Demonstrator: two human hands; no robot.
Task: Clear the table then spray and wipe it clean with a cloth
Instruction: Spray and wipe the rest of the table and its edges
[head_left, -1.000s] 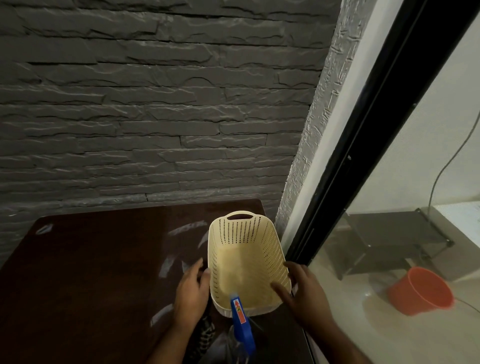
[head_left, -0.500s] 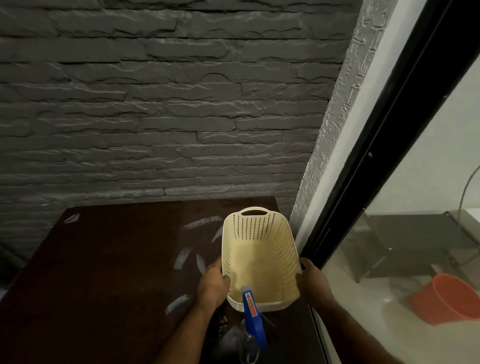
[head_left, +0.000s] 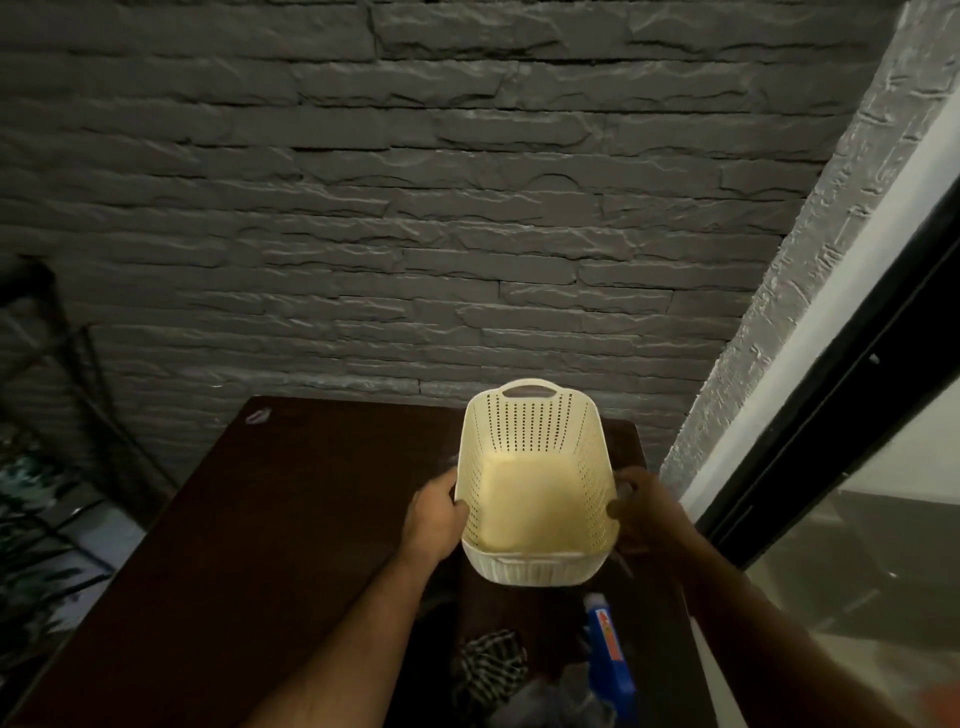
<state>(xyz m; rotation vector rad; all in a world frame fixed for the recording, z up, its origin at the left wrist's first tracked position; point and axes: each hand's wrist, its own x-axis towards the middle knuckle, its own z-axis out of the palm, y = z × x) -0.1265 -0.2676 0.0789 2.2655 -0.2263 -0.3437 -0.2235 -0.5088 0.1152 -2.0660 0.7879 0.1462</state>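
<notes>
Cream basket (head_left: 535, 483), perforated plastic, nothing inside, held above the table (head_left: 291, 519) nr its far right corner. L hand (head_left: 439, 512) grips its left rim, R hand (head_left: 641, 512) grips the right rim, fingers curled on both. Nr the table's near edge: checked cloth (head_left: 488, 665) w/ blue spray bottle (head_left: 608, 649) beside it, both under the forearms. Vs 0.5 s ago, basket is raised off the table and clear of the bottle.
</notes>
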